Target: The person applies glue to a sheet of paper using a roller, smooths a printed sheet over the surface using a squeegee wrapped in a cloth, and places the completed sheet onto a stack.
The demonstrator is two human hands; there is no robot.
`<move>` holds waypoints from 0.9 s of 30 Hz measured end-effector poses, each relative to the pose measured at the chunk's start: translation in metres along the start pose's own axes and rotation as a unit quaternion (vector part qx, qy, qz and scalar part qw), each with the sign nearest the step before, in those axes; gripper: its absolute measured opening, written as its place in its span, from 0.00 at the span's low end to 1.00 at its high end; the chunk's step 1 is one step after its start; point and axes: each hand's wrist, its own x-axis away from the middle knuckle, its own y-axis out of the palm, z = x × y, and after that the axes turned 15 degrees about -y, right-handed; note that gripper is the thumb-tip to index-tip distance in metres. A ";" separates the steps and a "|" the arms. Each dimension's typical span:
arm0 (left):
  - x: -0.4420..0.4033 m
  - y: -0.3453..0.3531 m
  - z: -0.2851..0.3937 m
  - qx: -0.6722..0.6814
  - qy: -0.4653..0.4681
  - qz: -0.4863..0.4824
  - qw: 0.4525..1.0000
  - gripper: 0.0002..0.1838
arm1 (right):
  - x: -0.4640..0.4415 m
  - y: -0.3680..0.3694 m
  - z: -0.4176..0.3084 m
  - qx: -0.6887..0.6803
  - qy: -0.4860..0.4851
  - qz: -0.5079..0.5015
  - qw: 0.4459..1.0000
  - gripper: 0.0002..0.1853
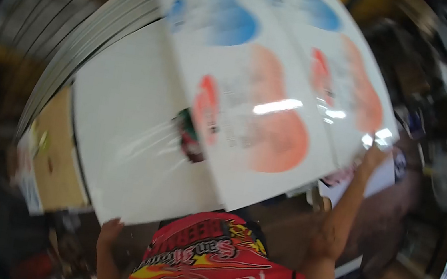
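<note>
A large white sheet (223, 180) printed with blue and orange rounded shapes lies tilted over a plain white sheet (124, 107). My right hand (374, 153) is closed on the printed sheet's right corner. At the near left corner of the plain white sheet, my left hand (112, 228) has its fingers pressed together at the edge; whether it grips that sheet is blurred. A small dark green and red patch (190, 137) shows on the plain sheet, partly covered by the printed one.
A tan board (59, 155) lies left of the sheets. Ribbed metal strips (69, 53) run along the far left side. Beyond my right arm are a round pale object (445, 181) and blurred clutter. A dark figure, seemingly a person (14, 224), is at the lower left.
</note>
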 end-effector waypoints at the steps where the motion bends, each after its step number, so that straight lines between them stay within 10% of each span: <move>1: 0.011 0.002 0.012 0.245 -0.118 -0.053 0.961 0.18 | 0.003 -0.009 -0.057 0.055 -0.133 0.103 0.984 0.32; 3: 0.034 0.003 0.042 0.480 -0.270 -0.055 0.833 0.14 | 0.034 -0.048 -0.205 -0.135 -0.121 -0.013 0.983 0.20; 4: 0.044 0.009 0.053 0.418 -0.223 -0.034 0.880 0.12 | 0.064 -0.062 -0.255 -0.213 0.021 -0.114 0.970 0.13; 7: 0.064 0.058 0.070 0.245 -0.267 0.090 0.928 0.26 | 0.168 -0.053 -0.326 -0.537 -0.216 -0.491 0.651 0.17; 9: 0.077 0.092 0.082 0.319 -0.333 -0.010 0.887 0.29 | 0.253 -0.023 -0.359 -0.466 -0.209 -0.571 0.642 0.29; 12: 0.112 0.191 0.093 0.582 -0.325 -0.149 0.730 0.31 | 0.364 0.070 -0.328 -0.250 -0.324 -0.468 0.784 0.44; 16: 0.185 0.300 0.095 0.528 -0.351 -0.257 0.729 0.31 | 0.375 0.120 -0.322 0.055 -0.331 -0.475 0.813 0.45; 21: 0.253 0.399 0.082 0.603 -0.484 -0.257 0.580 0.29 | 0.401 0.144 -0.309 -0.075 -0.302 -0.403 0.861 0.30; 25: 0.264 0.458 -0.004 0.634 -0.436 -0.022 0.638 0.28 | 0.457 0.093 -0.386 -0.060 -0.360 -0.281 0.888 0.31; 27: 0.284 0.445 -0.042 0.699 -0.479 -0.059 0.528 0.27 | 0.490 0.080 -0.404 0.052 -0.340 -0.364 0.866 0.31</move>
